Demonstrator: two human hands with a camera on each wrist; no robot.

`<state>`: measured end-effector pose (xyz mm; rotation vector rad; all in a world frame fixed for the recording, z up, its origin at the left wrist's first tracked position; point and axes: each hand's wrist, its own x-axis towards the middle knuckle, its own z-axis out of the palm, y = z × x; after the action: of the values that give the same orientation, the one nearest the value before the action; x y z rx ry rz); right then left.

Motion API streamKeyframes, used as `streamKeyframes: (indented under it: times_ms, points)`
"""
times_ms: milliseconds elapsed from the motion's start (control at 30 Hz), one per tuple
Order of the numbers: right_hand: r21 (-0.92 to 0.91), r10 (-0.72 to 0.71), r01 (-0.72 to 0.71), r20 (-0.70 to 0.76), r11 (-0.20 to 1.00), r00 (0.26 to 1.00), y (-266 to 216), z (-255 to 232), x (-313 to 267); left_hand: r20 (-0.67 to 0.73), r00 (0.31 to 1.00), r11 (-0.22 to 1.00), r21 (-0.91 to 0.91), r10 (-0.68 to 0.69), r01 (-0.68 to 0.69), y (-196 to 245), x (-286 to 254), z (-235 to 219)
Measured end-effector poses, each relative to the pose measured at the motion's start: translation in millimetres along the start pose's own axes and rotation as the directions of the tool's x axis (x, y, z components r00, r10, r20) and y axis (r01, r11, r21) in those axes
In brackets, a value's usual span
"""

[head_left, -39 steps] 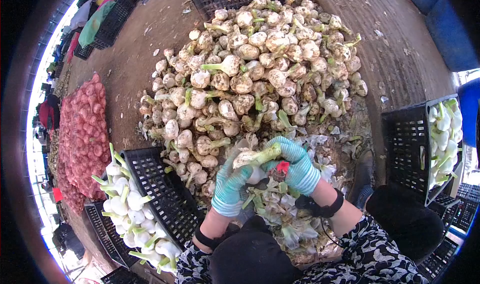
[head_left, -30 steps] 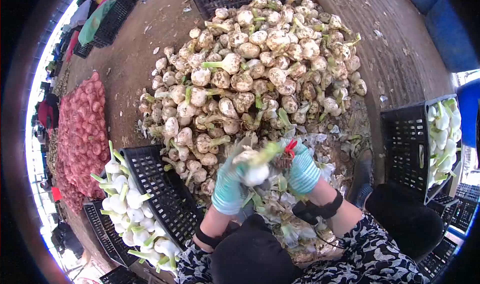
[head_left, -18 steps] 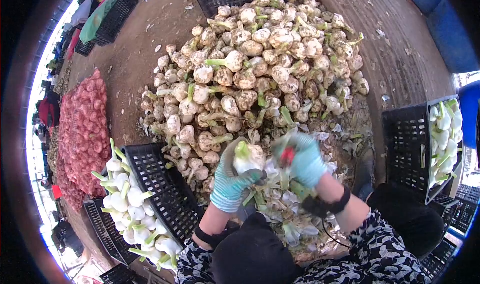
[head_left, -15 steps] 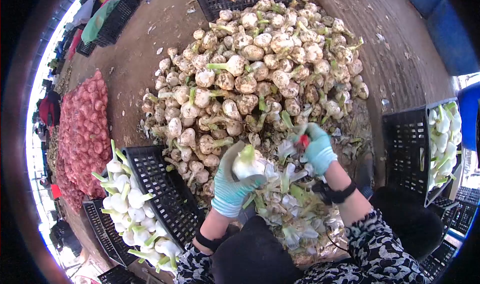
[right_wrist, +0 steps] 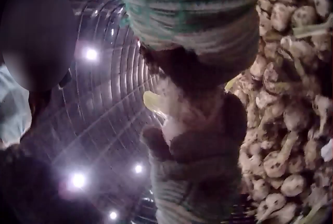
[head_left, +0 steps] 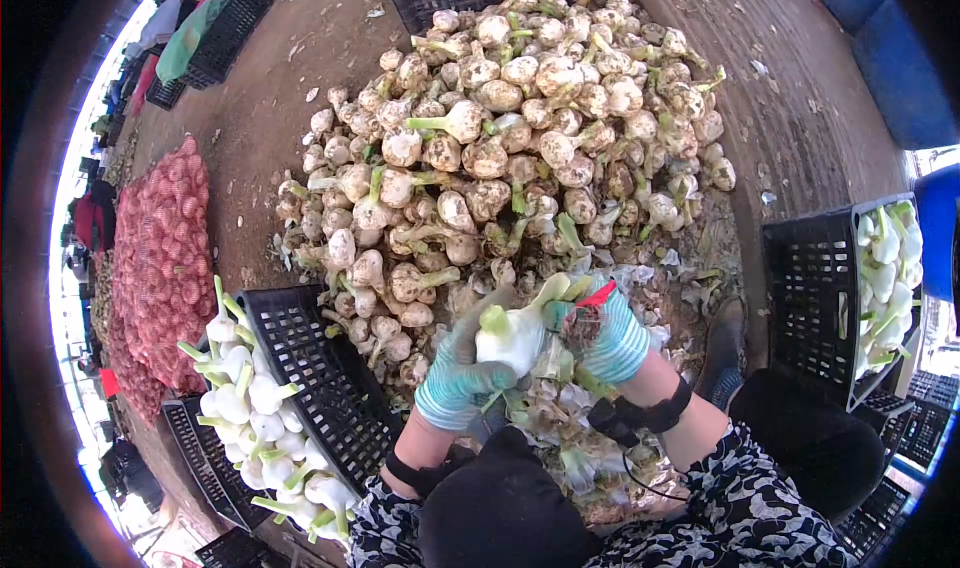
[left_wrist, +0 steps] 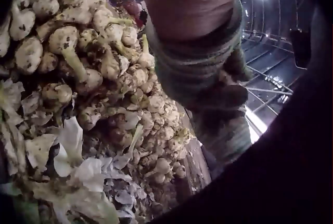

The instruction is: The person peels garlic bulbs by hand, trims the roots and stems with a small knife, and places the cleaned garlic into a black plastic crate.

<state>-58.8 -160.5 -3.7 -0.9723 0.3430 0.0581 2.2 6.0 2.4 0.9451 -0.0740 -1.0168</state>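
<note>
In the head view my left hand (head_left: 455,376), in a teal-and-white striped glove, grips a white garlic bulb (head_left: 512,342) with its cut green stem facing up. My right hand (head_left: 618,340), gloved the same way, is curled around a small tool with a red strip (head_left: 598,295), its full shape hidden. Its fingers are right at a strip of pale green outer leaf (head_left: 553,291) that stands off the bulb. In the right wrist view the cut stem (right_wrist: 154,102) shows between the two gloves; in the left wrist view the glove (left_wrist: 200,78) hides the bulb.
A big heap of soil-stained garlic (head_left: 500,158) lies ahead. Peeled skins (head_left: 575,438) litter the ground below my hands. Black crates of white garlic stand at left (head_left: 320,378) and right (head_left: 810,293). Red mesh sacks (head_left: 165,258) stand farther left.
My right hand pulled away to the right from the bulb, then came back to it. The bulb turned in my left hand, and its dirty outer layer no longer shows.
</note>
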Motion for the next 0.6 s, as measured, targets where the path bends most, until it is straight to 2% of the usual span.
streamKeyframes:
  times_ms: [67,100,133,167,200,233,267,300,333,367,400,433,467,500,533,567,600]
  points:
    - [-0.135,-0.059,0.059,0.002,0.989,0.998,2,2,-1,0.020,0.999,0.997,0.062,0.048,-0.049,-10,3,-14]
    - [0.417,-0.037,0.050,-0.039,0.908,0.999,23,-2,0,0.007,1.000,1.000,0.001,-0.015,0.015,-6,3,-11]
    - [0.421,-0.039,0.053,-0.042,0.906,0.998,31,-3,1,0.000,0.997,0.995,-0.060,-0.081,0.080,-3,3,-10]
    - [0.388,-0.018,0.080,-0.160,0.918,0.987,39,-5,1,-0.113,0.993,0.996,-0.078,-0.041,0.032,-6,4,-10]
    - [0.350,-0.003,0.103,-0.274,0.931,0.962,41,-5,3,-0.112,0.993,0.997,-0.076,-0.039,0.031,-7,4,-8]
    - [0.561,0.070,-0.096,0.068,0.823,0.995,22,-11,-3,-0.178,0.984,0.994,0.105,0.028,-0.009,-9,2,-7]
    - [0.562,0.078,-0.104,0.070,0.821,0.994,15,-3,-6,-0.234,0.967,0.959,0.282,0.099,-0.030,-12,0,-6]
    - [-0.014,-0.119,0.119,-0.009,0.993,0.993,9,8,-9,-0.218,0.962,0.900,0.431,0.164,-0.056,-16,-4,-7]
    - [-0.590,-0.324,0.287,0.046,0.755,0.945,6,14,-9,-0.219,0.962,0.900,0.433,0.162,-0.053,-18,-5,-12]
    - [0.113,0.157,-0.145,-0.105,0.983,0.982,11,12,-10,-0.171,0.981,0.946,0.322,0.092,-0.033,-19,-5,-19]
    - [0.115,0.151,-0.139,-0.106,0.984,0.983,25,3,-11,-0.112,0.993,0.978,0.209,0.026,-0.002,-18,-4,-23]
    - [0.527,0.115,-0.111,0.025,0.843,0.993,46,-10,-10,-0.034,0.996,0.996,0.047,0.082,-0.080,-21,-2,-20]
    - [0.835,0.029,-0.123,0.128,0.536,0.991,57,-18,-11,-0.101,0.988,0.992,0.043,-0.114,0.119,-2,-5,-3]
    - [0.885,0.221,-0.118,0.018,0.451,0.975,26,1,-21,0.045,0.999,0.983,0.181,-0.018,0.009,3,-5,2]
    - [0.883,0.226,-0.125,0.022,0.452,0.974,29,1,-18,0.198,0.978,0.947,0.298,0.062,-0.121,4,-5,4]
    - [0.809,0.218,-0.102,-0.033,0.579,0.975,35,-1,-14,0.194,0.979,0.947,0.297,0.065,-0.122,0,-3,3]
    - [0.716,0.196,-0.074,-0.090,0.695,0.976,40,-4,-10,0.092,0.996,0.969,0.248,-0.006,-0.017,-6,2,1]
